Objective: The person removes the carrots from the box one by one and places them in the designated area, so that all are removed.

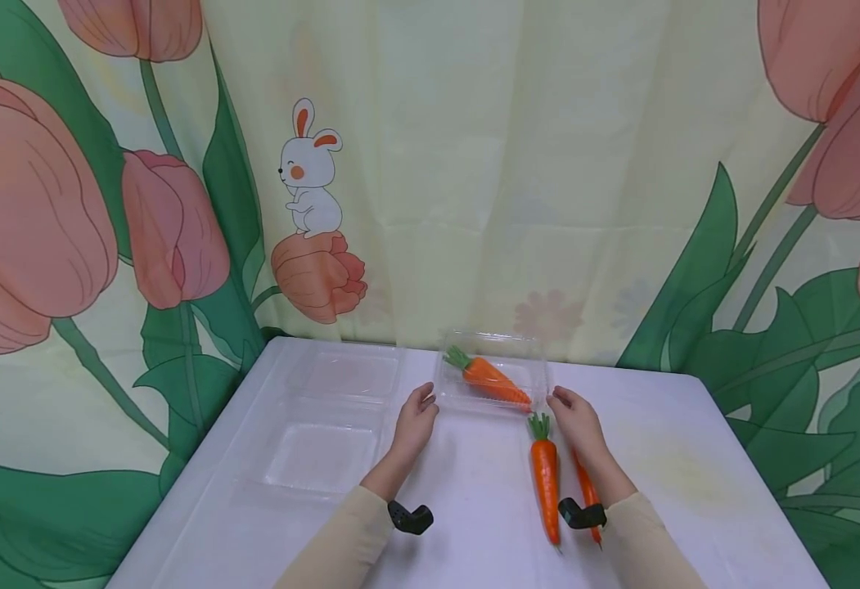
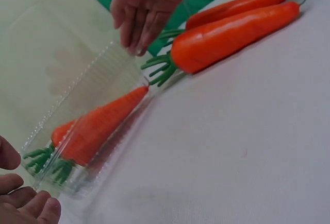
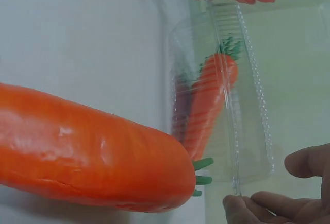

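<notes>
A clear plastic box (image 1: 448, 396) with its lid raised stands near the table's far edge and contains an orange carrot (image 1: 490, 378) with a green top. At the box's left end is my left hand (image 1: 416, 419), fingertips right at the rim and thumb apart in the left wrist view. My right hand (image 1: 578, 421) is at the other end, its fingers extended and touching the rim (image 3: 236, 187). Beneath and beside the right forearm, two more carrots lie on the table: one in full view (image 1: 545, 483), the other carrot (image 1: 587, 495) partly hidden by the wrist.
Left of my left hand, a second clear plastic box (image 1: 319, 458) lies spread out on the white table (image 1: 474, 523). A curtain (image 1: 459, 180) printed with tulips and a rabbit hangs directly behind the table's far edge.
</notes>
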The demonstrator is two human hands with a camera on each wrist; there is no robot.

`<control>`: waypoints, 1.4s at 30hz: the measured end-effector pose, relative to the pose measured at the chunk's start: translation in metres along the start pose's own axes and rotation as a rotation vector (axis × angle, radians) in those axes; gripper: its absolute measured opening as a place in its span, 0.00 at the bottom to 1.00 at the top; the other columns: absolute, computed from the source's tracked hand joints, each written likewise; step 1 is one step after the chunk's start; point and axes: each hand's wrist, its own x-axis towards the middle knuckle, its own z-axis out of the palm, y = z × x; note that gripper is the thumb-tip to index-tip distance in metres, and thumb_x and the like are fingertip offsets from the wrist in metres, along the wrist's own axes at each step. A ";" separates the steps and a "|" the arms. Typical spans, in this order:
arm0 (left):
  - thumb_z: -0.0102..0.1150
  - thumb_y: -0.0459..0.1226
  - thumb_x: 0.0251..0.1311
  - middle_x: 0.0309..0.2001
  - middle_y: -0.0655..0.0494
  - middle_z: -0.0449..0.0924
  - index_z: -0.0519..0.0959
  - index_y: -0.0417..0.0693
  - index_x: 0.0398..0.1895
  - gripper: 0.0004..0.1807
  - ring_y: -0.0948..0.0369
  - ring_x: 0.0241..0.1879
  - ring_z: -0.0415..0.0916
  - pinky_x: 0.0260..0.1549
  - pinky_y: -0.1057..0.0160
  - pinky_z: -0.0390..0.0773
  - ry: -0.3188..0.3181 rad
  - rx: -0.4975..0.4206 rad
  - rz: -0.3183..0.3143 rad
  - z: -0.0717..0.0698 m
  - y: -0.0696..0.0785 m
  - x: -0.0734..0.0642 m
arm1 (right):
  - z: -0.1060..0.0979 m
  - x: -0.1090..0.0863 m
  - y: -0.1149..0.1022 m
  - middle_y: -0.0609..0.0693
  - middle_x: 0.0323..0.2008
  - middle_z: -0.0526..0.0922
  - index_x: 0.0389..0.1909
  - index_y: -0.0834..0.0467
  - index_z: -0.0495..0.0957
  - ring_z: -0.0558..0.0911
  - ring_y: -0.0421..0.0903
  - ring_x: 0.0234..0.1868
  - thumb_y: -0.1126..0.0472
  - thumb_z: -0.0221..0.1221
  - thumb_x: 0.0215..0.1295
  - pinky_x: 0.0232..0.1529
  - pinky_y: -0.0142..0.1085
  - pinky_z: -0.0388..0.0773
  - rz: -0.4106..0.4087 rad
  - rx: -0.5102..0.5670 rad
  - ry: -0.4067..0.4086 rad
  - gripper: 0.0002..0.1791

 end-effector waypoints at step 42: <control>0.49 0.33 0.63 0.77 0.36 0.58 0.57 0.43 0.80 0.39 0.37 0.73 0.61 0.66 0.35 0.69 0.105 -0.006 -0.157 -0.017 0.000 -0.060 | 0.030 -0.041 0.005 0.70 0.76 0.60 0.79 0.69 0.52 0.69 0.66 0.73 0.54 0.47 0.80 0.69 0.53 0.70 0.006 0.234 -0.128 0.35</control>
